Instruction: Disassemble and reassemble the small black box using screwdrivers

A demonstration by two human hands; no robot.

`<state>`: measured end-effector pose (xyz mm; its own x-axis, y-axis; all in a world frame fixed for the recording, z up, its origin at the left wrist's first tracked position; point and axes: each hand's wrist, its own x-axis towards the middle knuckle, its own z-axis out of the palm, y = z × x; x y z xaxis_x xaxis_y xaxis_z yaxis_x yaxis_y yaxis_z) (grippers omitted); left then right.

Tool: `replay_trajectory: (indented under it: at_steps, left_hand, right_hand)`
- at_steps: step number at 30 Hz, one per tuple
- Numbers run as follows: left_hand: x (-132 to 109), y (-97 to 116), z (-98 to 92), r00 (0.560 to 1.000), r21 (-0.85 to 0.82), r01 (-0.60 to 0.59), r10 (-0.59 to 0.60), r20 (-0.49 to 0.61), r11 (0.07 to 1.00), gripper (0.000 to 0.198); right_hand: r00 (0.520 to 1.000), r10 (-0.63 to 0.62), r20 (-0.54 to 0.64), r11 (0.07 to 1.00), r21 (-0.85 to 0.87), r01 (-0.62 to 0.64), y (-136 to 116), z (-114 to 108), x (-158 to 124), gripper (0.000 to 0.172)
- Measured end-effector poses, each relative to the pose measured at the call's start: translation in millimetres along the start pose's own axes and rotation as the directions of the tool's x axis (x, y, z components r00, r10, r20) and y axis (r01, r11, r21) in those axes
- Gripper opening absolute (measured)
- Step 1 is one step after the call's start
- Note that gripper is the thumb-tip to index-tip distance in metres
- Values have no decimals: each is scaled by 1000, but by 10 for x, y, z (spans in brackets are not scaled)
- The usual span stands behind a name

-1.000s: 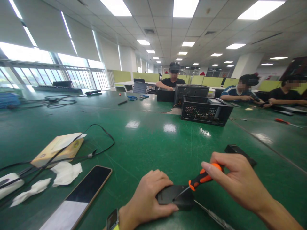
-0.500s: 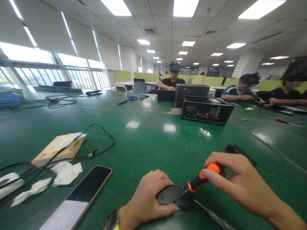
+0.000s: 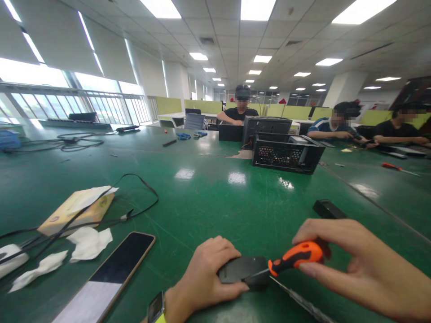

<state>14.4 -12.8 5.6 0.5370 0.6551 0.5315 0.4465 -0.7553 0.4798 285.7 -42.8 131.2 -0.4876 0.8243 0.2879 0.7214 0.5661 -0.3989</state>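
My left hand (image 3: 204, 274) is closed over a small flat black device (image 3: 244, 272) at the near edge of the green table (image 3: 208, 188), pinning it down. A screwdriver with an orange and black handle (image 3: 296, 255) is pinched in my right hand (image 3: 357, 262), which is closed round it. Its thin metal tip rests on the black device. A second bare metal shaft (image 3: 299, 303) lies on the table just right of the device.
A phone (image 3: 107, 278) lies face up at the near left, beside crumpled tissues (image 3: 88, 242), a tan box (image 3: 76, 211) and black cables (image 3: 134, 211). A black block (image 3: 328, 209) sits behind my right hand. An open computer case (image 3: 286, 154) stands mid-table. Three people sit at the far side.
My right hand has dropped lower and swung the screwdriver handle flatter and to the right. My left hand stays on the black device. The view has shifted slightly.
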Motion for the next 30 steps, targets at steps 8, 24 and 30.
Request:
replay_trajectory:
  at_steps: [8,24,30]
  left_hand:
    - [-5,-3,-7,1000,38,-10,11,-17,999,34]
    - [44,-5,-15,996,44,-78,80,-50,996,29]
    - [36,-8,-8,996,47,-71,74,-53,996,29]
  right_hand:
    - [932,358,52,930,63,-361,871,588,-342,21]
    - [900,280,334,949,47,-313,551,768,-694,15]
    - [880,351,320,900,144,-412,594,711,-736,14]
